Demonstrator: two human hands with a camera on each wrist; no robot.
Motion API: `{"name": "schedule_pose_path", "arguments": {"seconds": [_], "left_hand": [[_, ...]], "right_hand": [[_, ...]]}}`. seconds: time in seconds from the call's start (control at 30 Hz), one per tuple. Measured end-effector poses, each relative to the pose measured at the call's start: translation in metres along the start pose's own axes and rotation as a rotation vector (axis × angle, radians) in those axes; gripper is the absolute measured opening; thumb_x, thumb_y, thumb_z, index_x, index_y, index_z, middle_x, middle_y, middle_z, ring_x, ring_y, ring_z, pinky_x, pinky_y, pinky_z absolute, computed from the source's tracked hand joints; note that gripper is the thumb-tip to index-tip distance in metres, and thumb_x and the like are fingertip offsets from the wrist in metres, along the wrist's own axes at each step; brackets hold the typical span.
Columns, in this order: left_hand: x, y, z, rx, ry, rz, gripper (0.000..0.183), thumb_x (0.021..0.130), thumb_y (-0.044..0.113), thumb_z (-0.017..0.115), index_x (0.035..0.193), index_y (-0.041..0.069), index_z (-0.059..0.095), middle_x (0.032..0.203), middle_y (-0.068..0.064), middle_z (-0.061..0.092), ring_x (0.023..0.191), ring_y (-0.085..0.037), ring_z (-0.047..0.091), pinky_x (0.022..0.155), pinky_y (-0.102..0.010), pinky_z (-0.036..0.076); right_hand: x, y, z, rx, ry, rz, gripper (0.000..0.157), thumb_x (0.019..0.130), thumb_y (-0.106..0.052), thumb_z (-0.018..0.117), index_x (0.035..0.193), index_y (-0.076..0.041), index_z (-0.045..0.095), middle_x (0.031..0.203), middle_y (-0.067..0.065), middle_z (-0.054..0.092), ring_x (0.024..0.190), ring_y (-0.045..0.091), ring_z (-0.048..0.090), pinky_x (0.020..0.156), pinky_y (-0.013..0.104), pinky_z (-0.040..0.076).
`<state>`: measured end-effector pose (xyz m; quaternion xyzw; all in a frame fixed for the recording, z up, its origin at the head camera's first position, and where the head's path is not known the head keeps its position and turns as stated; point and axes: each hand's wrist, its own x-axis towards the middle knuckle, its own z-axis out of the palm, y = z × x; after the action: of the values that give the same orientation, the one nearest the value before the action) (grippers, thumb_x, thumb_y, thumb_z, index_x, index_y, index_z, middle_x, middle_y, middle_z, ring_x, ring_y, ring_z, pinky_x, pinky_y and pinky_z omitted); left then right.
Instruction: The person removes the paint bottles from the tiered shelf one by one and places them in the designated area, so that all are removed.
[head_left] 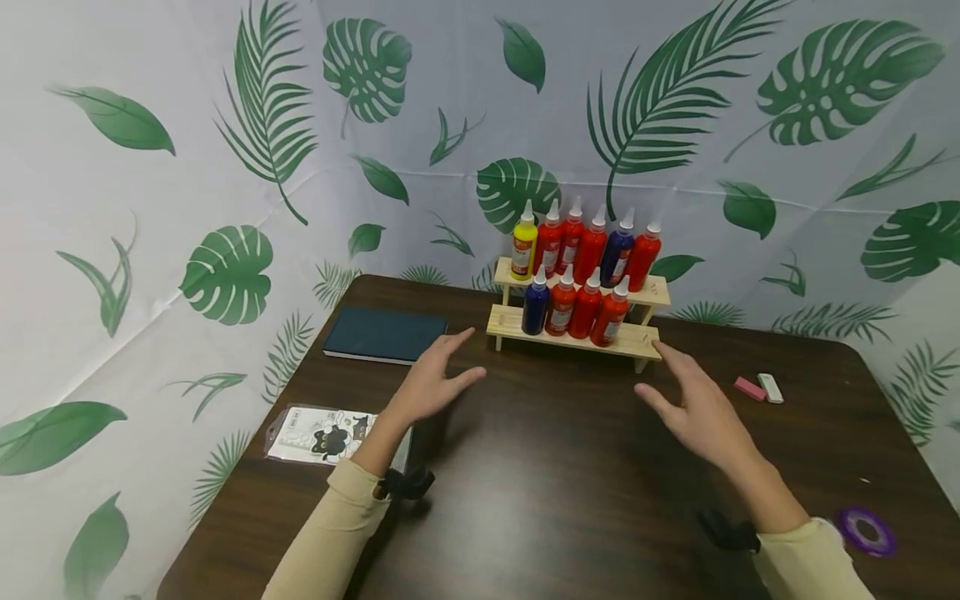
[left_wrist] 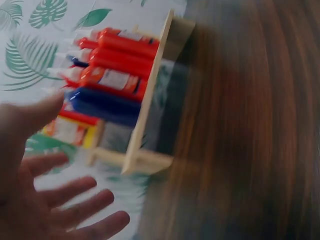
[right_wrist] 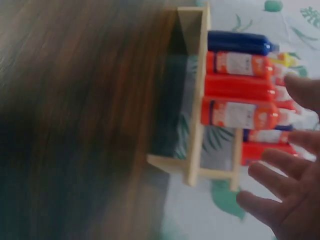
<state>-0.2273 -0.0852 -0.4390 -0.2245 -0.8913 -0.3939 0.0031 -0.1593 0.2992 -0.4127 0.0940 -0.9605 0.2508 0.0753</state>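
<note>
A two-step wooden rack point(head_left: 498, 321) at the back of the table carries several paint bottles with white pointed caps. On its lower step stand a dark blue bottle point(head_left: 536, 307) and 3 red ones; a yellow bottle point(head_left: 523, 250) heads the upper row. My left hand point(head_left: 431, 379) hovers in front of the rack's left end, fingers spread and nothing in it. Off the right end, my right hand point(head_left: 697, 408) is likewise spread and holds nothing, its fingertips overlapping the lower step's corner in the head view. Both wrist views show the bottles beyond spread fingers.
At the left lie a dark notebook point(head_left: 382, 335) and a packaged cat-print item point(head_left: 318, 435), partly behind the left forearm. A pink eraser point(head_left: 749, 388) and a white one point(head_left: 770, 388) lie to the right. A purple tape roll point(head_left: 867, 532) sits near the right sleeve. Leaf-print cloth hangs behind.
</note>
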Motion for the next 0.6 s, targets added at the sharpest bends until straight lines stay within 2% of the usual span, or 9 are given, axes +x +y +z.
{"name": "schedule_pose_path", "arguments": {"seconds": [0.13, 0.23, 0.33, 0.43, 0.6], "left_hand": [[0.027, -0.005, 0.012, -0.238, 0.015, -0.164, 0.058, 0.093, 0.036, 0.062, 0.144, 0.012, 0.044, 0.135, -0.014, 0.054, 0.115, -0.033, 0.057, 0.093, -0.048, 0.05], [0.048, -0.008, 0.02, -0.366, 0.031, -0.301, 0.055, 0.094, 0.034, 0.061, 0.142, 0.01, 0.046, 0.127, -0.016, 0.059, 0.106, -0.037, 0.06, 0.086, -0.049, 0.053], [0.065, -0.012, 0.028, -0.467, 0.063, -0.415, 0.055, 0.093, 0.032, 0.062, 0.14, 0.009, 0.048, 0.12, -0.017, 0.062, 0.101, -0.041, 0.061, 0.082, -0.051, 0.055], [0.078, -0.015, 0.036, -0.532, 0.092, -0.479, 0.055, 0.093, 0.031, 0.063, 0.14, 0.007, 0.048, 0.119, -0.018, 0.063, 0.103, -0.039, 0.062, 0.084, -0.05, 0.055], [0.092, -0.018, 0.049, -0.694, 0.142, -0.535, 0.054, 0.092, 0.028, 0.066, 0.138, 0.004, 0.05, 0.12, -0.019, 0.063, 0.102, -0.038, 0.063, 0.08, -0.044, 0.058]], "right_hand": [[0.024, 0.006, 0.013, 0.167, 0.085, 0.03, 0.069, 0.093, -0.038, 0.061, 0.149, -0.007, 0.033, 0.141, 0.025, 0.045, 0.124, 0.044, 0.046, 0.097, 0.063, 0.04], [0.044, 0.009, 0.023, 0.258, 0.118, 0.056, 0.067, 0.093, -0.032, 0.063, 0.148, -0.006, 0.034, 0.137, 0.025, 0.049, 0.121, 0.043, 0.05, 0.094, 0.059, 0.045], [0.063, 0.009, 0.031, 0.302, 0.129, 0.087, 0.068, 0.093, -0.03, 0.064, 0.148, -0.006, 0.034, 0.136, 0.025, 0.049, 0.119, 0.043, 0.052, 0.09, 0.057, 0.049], [0.079, 0.008, 0.036, 0.334, 0.15, 0.112, 0.068, 0.091, -0.028, 0.067, 0.147, -0.006, 0.035, 0.134, 0.026, 0.051, 0.118, 0.043, 0.053, 0.09, 0.056, 0.05], [0.093, 0.005, 0.041, 0.321, 0.18, 0.153, 0.07, 0.089, -0.032, 0.069, 0.146, -0.007, 0.038, 0.133, 0.023, 0.053, 0.12, 0.041, 0.051, 0.1, 0.057, 0.042]]}}
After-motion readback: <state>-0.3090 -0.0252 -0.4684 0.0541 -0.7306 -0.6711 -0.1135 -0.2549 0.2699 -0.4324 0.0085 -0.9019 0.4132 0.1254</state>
